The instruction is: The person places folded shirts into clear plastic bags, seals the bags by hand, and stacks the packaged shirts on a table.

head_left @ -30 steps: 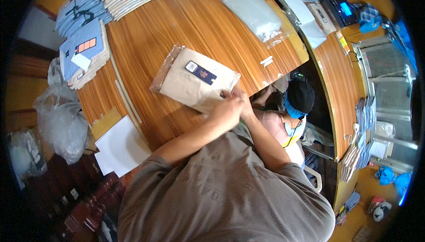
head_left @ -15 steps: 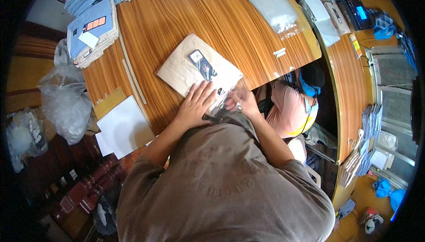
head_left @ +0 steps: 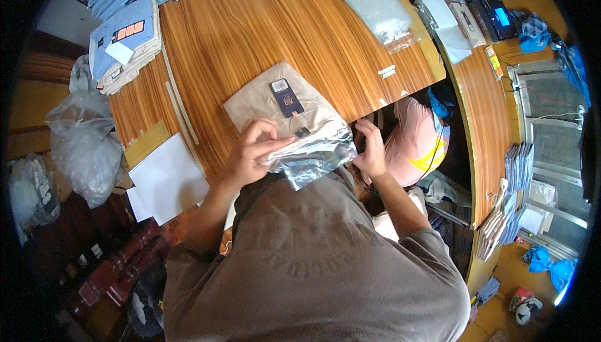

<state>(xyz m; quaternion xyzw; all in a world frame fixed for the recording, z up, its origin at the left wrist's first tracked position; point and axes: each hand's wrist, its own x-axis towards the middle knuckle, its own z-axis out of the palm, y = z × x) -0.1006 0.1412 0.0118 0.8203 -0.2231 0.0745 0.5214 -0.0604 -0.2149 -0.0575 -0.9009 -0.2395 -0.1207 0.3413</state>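
A folded beige garment lies at the table's near edge inside a clear plastic bag. A dark hang tag with a pale label shows on top of the garment. The bag's loose, shiny end hangs over the edge toward my body. My left hand has bent fingers closed at the left side of this loose end. On its right side, my right hand is closed on the plastic with curled fingers; its fingertips are partly hidden.
Folded blue and beige garments are stacked at the far left, with white sheets nearer me. Flat clear bags lie at the far right. A person in a pink top sits close by, right of the table corner.
My left hand has lifted off the garment and curled at the bag's left side. My right hand has moved slightly right and up. The bag's loose end is now spread between them.
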